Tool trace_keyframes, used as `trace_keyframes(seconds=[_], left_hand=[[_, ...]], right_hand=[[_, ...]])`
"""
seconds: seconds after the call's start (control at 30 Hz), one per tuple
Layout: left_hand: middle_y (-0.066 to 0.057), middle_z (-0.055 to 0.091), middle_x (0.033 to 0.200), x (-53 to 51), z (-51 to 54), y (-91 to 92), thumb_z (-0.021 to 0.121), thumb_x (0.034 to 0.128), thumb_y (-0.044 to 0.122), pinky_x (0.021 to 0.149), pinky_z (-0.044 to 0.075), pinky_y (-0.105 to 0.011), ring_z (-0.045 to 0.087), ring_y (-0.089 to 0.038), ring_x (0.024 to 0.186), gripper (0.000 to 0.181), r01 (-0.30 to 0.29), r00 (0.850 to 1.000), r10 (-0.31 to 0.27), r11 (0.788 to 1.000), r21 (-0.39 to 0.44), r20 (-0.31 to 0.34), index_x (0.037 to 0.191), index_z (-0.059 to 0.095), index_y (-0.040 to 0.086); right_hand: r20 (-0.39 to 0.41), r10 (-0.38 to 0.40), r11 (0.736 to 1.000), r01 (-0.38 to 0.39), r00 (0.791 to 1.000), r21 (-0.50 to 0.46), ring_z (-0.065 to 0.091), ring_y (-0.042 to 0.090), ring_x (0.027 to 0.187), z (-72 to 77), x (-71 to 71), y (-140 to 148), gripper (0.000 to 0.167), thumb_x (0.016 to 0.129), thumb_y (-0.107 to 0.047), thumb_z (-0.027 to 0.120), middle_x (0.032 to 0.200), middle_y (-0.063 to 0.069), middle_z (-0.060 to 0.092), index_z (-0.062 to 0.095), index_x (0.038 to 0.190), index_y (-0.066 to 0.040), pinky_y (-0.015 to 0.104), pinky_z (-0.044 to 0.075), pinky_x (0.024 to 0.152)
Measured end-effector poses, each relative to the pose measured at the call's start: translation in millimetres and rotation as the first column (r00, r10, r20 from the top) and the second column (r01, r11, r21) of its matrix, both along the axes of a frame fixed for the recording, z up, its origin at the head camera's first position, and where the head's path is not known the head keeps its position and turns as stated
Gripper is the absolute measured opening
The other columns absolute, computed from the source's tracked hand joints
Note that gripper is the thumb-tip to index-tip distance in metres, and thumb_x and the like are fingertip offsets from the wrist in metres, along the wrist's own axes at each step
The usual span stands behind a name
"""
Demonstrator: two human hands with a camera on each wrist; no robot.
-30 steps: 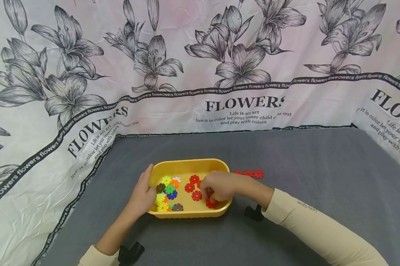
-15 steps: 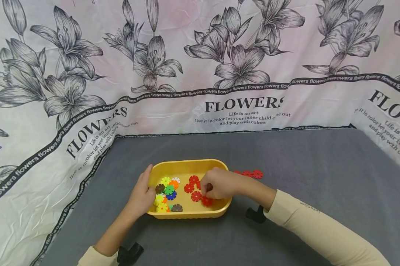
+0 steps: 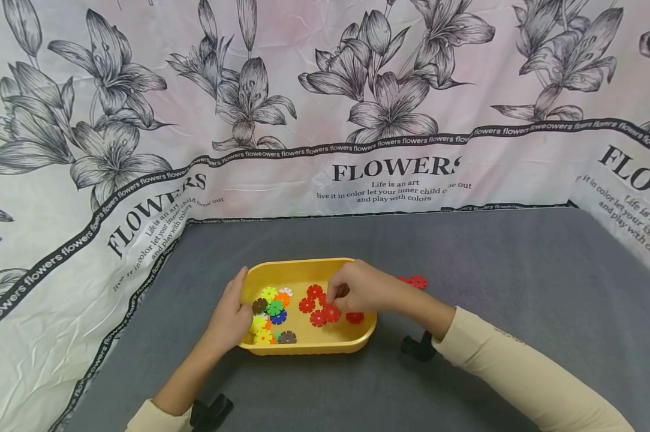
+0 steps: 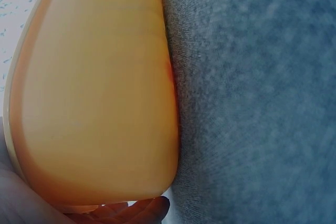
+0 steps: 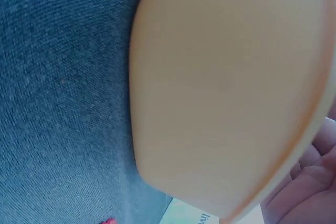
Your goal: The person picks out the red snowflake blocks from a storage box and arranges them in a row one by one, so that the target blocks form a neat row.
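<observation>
Left hand (image 3: pixel 230 318): one, at the tray's left end, thumb at the rim and fingers wrapped round the outside; its grip is holding the tray. Forearm slants in from the lower left.

Right hand (image 3: pixel 361 285): one, over the right half of the tray, knuckles up, fingers curled, thumb and forefinger brought together just above the red discs. Whether this grip has a disc, I cannot tell (the fingertips hide the spot from me).

Tray (image 3: pixel 314 348): one, yellow, on the grey tabletop (image 3: pixel 492 258), between the hands.

Red discs (image 3: pixel 318 318): I count six in the tray, five bunched near the right fingertips, one apart by the right end.

Red discs outside (image 3: pixel 418 282): two visible on the tabletop beyond the right forearm, which partly covers one.

Mixed discs (image 3: pixel 274 308): heaped at the tray's left; I make out one blue, two dark brown, at least three yellow; orange, green and white overlap too much to total.
</observation>
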State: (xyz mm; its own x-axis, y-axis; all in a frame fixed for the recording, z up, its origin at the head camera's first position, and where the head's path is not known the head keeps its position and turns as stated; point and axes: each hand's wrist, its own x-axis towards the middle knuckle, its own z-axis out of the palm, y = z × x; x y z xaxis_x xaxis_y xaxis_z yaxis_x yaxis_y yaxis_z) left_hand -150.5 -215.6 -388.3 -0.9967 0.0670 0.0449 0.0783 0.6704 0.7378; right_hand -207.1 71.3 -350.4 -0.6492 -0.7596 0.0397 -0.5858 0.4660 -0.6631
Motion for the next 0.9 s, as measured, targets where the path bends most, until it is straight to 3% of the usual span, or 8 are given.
trace_keyframes(seconds=[0.13,0.4,0.6,0.9], left_hand=[[-0.028,0.024,0.156,0.1,-0.4,-0.4,0.037,0.0897,-0.006,0.110,0.028,-0.060,0.037,-0.042,0.132,0.073,0.002,1.000,-0.002,1.000,0.003,0.000,0.159,0.013,-0.003],[-0.028,0.027,0.155,-0.1,-1.0,-0.4,0.037,0.0896,-0.006,0.110,0.028,-0.060,0.038,-0.041,0.132,0.073,-0.002,1.000,0.002,1.000,-0.005,-0.006,0.159,0.014,-0.002],[-0.028,0.025,0.156,-0.3,-0.6,0.1,0.037,0.0897,-0.006,0.111,0.026,-0.061,0.036,-0.043,0.135,0.073,-0.006,1.000,0.006,1.000,-0.008,-0.006,0.158,0.014,-0.003],[-0.027,0.024,0.157,-1.6,-2.9,0.4,0.038,0.0900,-0.006,0.111,0.024,-0.061,0.034,-0.043,0.138,0.073,-0.012,1.000,0.012,1.000,-0.005,-0.013,0.159,0.014,-0.002]], right_hand=[[0.054,-0.029,0.999,0.031,0.998,-0.029,0.060,0.012,0.069,3.1,-1.6,4,0.013,0.085,-0.001,0.070,0.074,-0.008,0.065,0.075,0.082,-0.013,0.027,0.055,0.064],[0.154,-0.025,0.989,0.046,0.988,-0.139,0.065,0.014,0.066,6.5,-6.5,13,0.010,0.085,0.004,0.068,0.074,-0.002,0.069,0.076,0.087,-0.002,0.029,0.057,0.066],[0.284,-0.085,0.972,0.142,0.955,-0.188,0.069,0.021,0.070,8.8,-8.4,24,0.008,0.088,0.003,0.069,0.081,0.007,0.072,0.076,0.091,0.001,0.034,0.059,0.069],[0.324,-0.194,0.945,0.265,0.926,-0.191,0.070,0.024,0.075,14.9,-11.4,47,0.007,0.089,-0.005,0.072,0.085,0.007,0.073,0.076,0.095,-0.003,0.039,0.058,0.067]])
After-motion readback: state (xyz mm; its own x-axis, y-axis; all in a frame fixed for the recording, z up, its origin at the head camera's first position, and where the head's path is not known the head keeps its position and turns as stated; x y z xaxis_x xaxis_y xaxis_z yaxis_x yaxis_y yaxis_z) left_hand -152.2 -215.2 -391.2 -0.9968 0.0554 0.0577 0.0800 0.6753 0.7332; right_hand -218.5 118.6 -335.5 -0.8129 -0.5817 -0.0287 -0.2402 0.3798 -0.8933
